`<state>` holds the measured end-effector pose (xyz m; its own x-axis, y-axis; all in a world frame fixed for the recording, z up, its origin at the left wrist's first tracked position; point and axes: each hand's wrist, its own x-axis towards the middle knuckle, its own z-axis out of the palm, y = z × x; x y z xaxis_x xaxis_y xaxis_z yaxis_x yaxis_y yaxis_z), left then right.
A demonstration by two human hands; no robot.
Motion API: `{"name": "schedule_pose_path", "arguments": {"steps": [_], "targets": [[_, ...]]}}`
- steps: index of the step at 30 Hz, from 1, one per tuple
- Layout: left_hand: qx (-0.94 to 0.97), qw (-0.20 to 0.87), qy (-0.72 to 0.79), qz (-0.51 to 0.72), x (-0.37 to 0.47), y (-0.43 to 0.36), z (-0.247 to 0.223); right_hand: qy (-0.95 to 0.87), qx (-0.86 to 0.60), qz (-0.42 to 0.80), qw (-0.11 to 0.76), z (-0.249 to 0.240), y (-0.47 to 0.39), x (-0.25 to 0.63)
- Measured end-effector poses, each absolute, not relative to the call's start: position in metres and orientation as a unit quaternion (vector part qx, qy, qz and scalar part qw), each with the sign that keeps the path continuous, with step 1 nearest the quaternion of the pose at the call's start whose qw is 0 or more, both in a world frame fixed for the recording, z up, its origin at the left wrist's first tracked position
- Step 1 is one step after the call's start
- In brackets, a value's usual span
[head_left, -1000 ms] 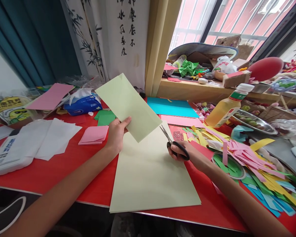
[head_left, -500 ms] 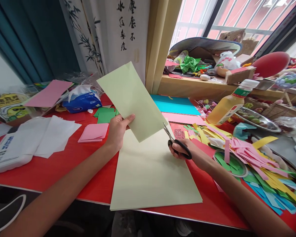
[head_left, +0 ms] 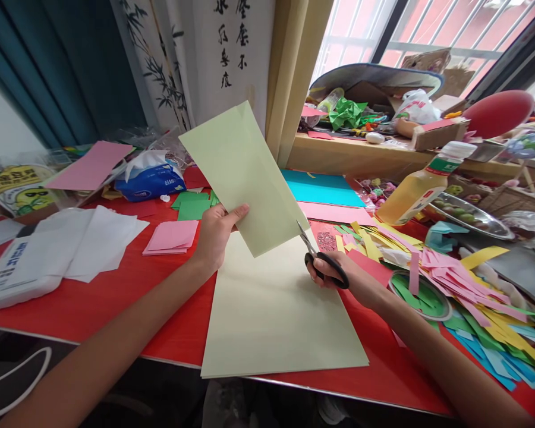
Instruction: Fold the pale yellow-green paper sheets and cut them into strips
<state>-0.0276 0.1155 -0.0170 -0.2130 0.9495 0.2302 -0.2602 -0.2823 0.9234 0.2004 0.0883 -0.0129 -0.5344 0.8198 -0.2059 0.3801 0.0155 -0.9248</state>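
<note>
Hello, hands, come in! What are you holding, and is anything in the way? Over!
Left hand: gripping pale green sheet. Right hand: scissors, tips at sheet's corner. Nothing seen between them; larger sheets lie beneath.

I hold both forearms [head_left: 147, 318] across the tabletop's [head_left: 89, 303] near edge, left hand [head_left: 216, 235] pinching, thumb extended, right hand [head_left: 339, 260] curled.

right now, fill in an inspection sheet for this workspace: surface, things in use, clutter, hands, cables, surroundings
Surface: red tabletop, bearing larger pale green sheets.
Things in use: small pale green sheet, raised; scissors, blade tips at its right corner, contact unclear.
Clutter: mixed paper strips and bottle on the right; pink squares on the left.
Hands: left hand grips the small sheet; right hand holds the scissors.
Cables: white loop, lower left, possibly one.
Surroundings: teal curtain, barred window, crowded sill.
</note>
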Motion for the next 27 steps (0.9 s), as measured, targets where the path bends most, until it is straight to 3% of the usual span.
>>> {"name": "schedule_pose_path", "arguments": {"steps": [27], "targets": [[0.448,0.436,0.394,0.674,-0.0305,0.1168,-0.0162,-0.666,-0.461,0.54,0.228,-0.0229,0.0871,0.1936]]}}
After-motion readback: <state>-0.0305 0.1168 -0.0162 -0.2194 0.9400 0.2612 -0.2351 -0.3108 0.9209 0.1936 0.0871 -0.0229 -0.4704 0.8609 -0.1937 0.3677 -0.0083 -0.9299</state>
